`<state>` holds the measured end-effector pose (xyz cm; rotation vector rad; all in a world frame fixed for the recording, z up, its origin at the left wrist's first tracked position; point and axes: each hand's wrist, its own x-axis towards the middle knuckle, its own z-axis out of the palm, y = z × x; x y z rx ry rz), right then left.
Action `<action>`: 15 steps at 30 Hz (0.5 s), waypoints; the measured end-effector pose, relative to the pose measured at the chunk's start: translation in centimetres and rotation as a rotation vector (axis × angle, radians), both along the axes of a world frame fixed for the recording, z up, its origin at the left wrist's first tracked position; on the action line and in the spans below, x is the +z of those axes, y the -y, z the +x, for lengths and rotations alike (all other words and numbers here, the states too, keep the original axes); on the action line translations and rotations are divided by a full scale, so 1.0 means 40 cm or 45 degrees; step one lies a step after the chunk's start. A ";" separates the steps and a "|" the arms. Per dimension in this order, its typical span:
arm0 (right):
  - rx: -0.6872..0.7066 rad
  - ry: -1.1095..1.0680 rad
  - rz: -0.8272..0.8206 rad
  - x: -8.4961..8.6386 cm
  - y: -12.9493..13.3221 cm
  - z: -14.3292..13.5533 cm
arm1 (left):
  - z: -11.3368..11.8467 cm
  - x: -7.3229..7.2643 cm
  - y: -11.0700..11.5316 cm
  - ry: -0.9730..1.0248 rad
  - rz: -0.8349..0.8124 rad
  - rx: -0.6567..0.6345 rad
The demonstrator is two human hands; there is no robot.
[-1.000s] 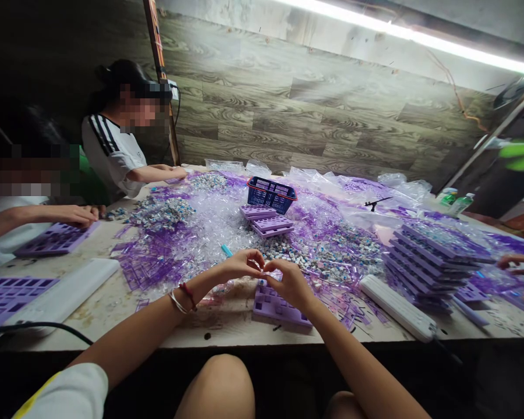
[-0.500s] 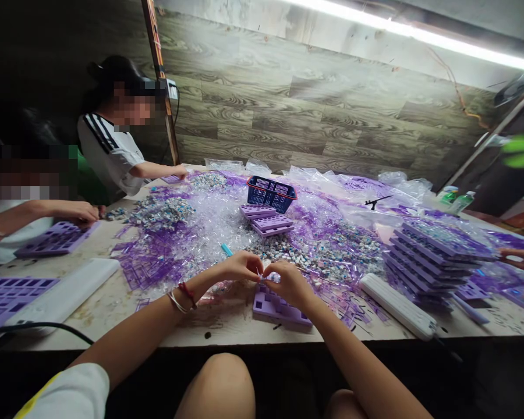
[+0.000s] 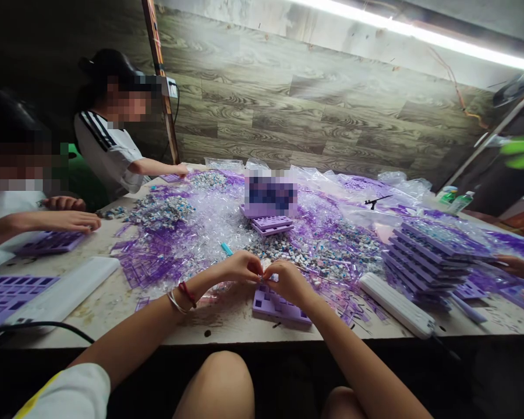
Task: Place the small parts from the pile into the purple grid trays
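My left hand [image 3: 243,266] and my right hand [image 3: 288,282] meet fingertip to fingertip above the near side of the table. Both are closed in a pinch around something small and pale that their fingers mostly hide. Just below them a purple tray with square recesses [image 3: 283,311] lies flat near the table's front edge. Beyond my hands spreads a heap of small white, grey and blue parts [image 3: 340,247]. A thin turquoise tool [image 3: 226,249] lies by my left hand, among clear and purple plastic pieces [image 3: 157,256].
White power strips lie at left [image 3: 70,291] and right [image 3: 397,305]. Stacked purple trays [image 3: 428,267] stand at right; two more trays [image 3: 271,224] sit mid-table. A co-worker's hand [image 3: 76,222] rests over a tray at left. Another person's hands [image 3: 519,265] reach in from the right edge.
My two hands stay almost in place, fingertips still together. At left, the nearer co-worker's hands have moved apart, one now raised behind the other.
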<state>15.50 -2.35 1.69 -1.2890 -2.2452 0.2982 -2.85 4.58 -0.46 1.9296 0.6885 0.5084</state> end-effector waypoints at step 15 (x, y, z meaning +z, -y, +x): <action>-0.003 0.181 -0.070 0.013 -0.024 -0.019 | 0.005 0.006 -0.001 -0.084 0.288 -0.011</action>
